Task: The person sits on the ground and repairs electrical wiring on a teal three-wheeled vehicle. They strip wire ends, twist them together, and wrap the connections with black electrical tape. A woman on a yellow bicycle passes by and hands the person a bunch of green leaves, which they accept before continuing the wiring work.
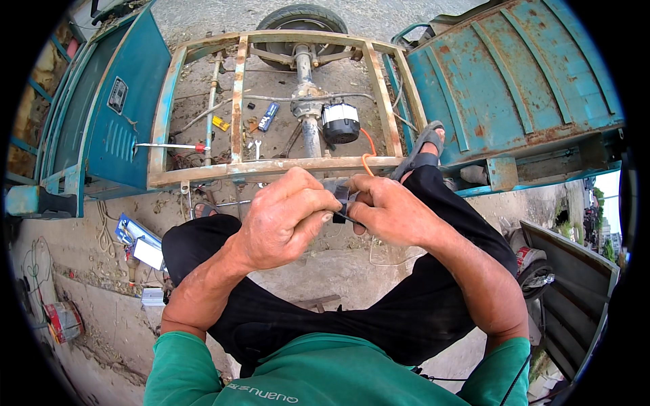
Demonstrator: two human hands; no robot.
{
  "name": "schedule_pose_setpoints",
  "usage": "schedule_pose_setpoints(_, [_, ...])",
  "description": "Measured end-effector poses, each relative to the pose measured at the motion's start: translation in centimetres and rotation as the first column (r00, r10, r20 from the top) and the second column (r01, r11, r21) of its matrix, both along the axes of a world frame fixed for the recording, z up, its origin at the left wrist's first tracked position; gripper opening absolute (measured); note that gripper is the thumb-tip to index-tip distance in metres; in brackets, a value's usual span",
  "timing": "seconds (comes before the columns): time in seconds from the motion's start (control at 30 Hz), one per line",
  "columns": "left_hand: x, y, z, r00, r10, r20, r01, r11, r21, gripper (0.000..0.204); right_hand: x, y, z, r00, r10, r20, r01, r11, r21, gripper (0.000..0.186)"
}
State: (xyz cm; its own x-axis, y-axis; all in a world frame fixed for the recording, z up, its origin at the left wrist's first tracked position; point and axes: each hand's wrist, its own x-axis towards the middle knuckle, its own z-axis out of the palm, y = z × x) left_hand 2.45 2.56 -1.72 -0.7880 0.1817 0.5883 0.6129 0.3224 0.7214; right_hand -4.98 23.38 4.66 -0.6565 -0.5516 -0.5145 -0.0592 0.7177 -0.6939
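Note:
My left hand point(288, 220) and my right hand point(394, 211) meet in front of me, fingers closed in a pinch. Between the fingertips is a small dark, flat piece point(342, 197); its kind cannot be made out, and the fingers partly cover it. Just beyond my right hand, an orange cable point(366, 145) runs down from a black-and-silver electric motor point(340, 123) and passes out of sight behind the frame rail and hand. The motor sits beside a grey axle point(305, 89) inside a rusty, tan-coloured metal frame point(237, 101).
A wheel point(301, 18) stands at the far side. A blue metal cabinet point(125, 101) is at left and a rusty blue cargo bed point(514, 74) at right. A wrench point(258, 149), a blue box point(269, 116) and a yellow box point(221, 123) lie on the ground. A red-handled rod point(172, 146) crosses the frame's left side.

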Motion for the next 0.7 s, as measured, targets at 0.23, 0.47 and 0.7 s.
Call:
schedule_pose_setpoints(0.23, [-0.4,-0.9,0.0,0.943,-0.111,0.314,0.065,0.986,0.154,0.016,0.9,0.5,1.1,0.988,0.004,-0.156,-0.026,0.99,-0.139,0.04])
schedule_pose_setpoints(0.47, [-0.3,-0.9,-0.1,0.811,-0.193,0.553,0.003,0.945,0.326,0.015,1.9,0.2,0.0,0.809,0.139,-0.572,-0.29,0.94,-0.182,0.039])
schedule_pose_setpoints(0.7, [-0.2,-0.5,-0.1,0.791,-0.213,0.574,0.03,0.95,0.31,0.015,1.8,0.3,-1.3,0.736,0.044,-0.675,-0.324,0.899,-0.294,0.023])
